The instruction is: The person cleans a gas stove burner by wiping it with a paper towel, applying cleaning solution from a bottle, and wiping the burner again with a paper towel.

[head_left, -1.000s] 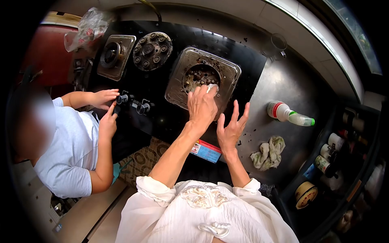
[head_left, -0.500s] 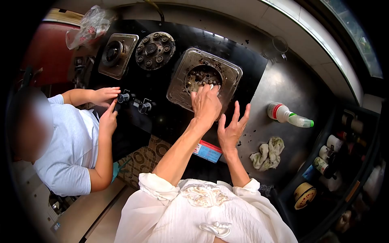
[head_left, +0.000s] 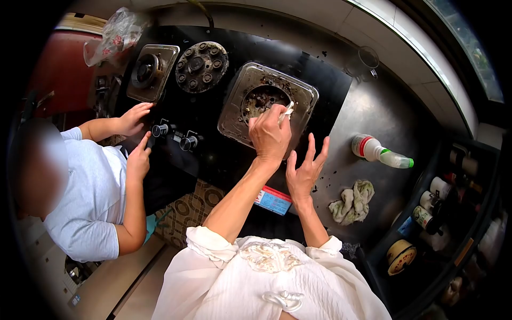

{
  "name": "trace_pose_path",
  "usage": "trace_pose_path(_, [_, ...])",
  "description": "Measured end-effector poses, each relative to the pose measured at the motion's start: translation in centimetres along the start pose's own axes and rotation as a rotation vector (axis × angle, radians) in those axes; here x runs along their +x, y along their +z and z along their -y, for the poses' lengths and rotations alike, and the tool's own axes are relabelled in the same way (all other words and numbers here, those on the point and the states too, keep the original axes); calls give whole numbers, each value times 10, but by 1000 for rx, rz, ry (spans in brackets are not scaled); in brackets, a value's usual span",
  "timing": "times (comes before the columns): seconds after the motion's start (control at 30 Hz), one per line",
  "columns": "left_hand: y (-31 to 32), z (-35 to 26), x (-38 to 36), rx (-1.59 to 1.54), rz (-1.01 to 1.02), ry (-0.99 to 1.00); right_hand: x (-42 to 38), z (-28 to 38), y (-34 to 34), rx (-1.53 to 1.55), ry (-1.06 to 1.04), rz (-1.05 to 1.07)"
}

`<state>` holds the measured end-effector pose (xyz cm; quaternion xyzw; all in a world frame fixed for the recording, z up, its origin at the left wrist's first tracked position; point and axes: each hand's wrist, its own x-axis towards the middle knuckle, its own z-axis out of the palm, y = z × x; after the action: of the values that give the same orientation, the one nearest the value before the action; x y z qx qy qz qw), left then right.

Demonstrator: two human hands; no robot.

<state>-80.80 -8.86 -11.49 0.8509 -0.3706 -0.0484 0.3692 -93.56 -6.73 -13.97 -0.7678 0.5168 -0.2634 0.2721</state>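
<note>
My left hand (head_left: 269, 133) is closed over the near edge of a greasy metal burner tray (head_left: 232, 114), fingers curled around a crumpled white tissue (head_left: 288, 111) that pokes out on the right. Dark crumbs and grime lie in the tray's round burner opening (head_left: 265, 99), just beyond my fingertips. My right hand (head_left: 305, 166) hovers at the tray's front right corner, over the black stove top (head_left: 213, 144), fingers spread and holding nothing.
Left, a person in a light blue shirt (head_left: 96, 186) has both hands near the stove knobs (head_left: 188, 142). A round burner (head_left: 201, 67) lies loose on the stove. Right of it are a squeeze bottle (head_left: 380, 152), a dirty rag (head_left: 353, 202) and a glass cup (head_left: 368, 61).
My left hand has risen out of the burner opening toward me, the white tissue now showing more. The other person's hands have moved apart, away from the knob. My right hand stays put.
</note>
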Motion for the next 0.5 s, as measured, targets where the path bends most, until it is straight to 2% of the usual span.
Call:
trace_pose_path(0.13, [14, 7, 1, 108, -45, 19, 0, -1, 0, -4, 8, 9])
trace_pose_path(0.3, [19, 12, -7, 148, 43, -26, -1, 0, 0, 6, 6, 1])
trace_pose_path(0.37, [21, 14, -5, 224, 76, 75, 1, 0, -1, 13, 11, 9])
trace_pose_path(0.5, [11, 12, -5, 210, 123, 101, 1, -1, 1, 34, -2, 2])
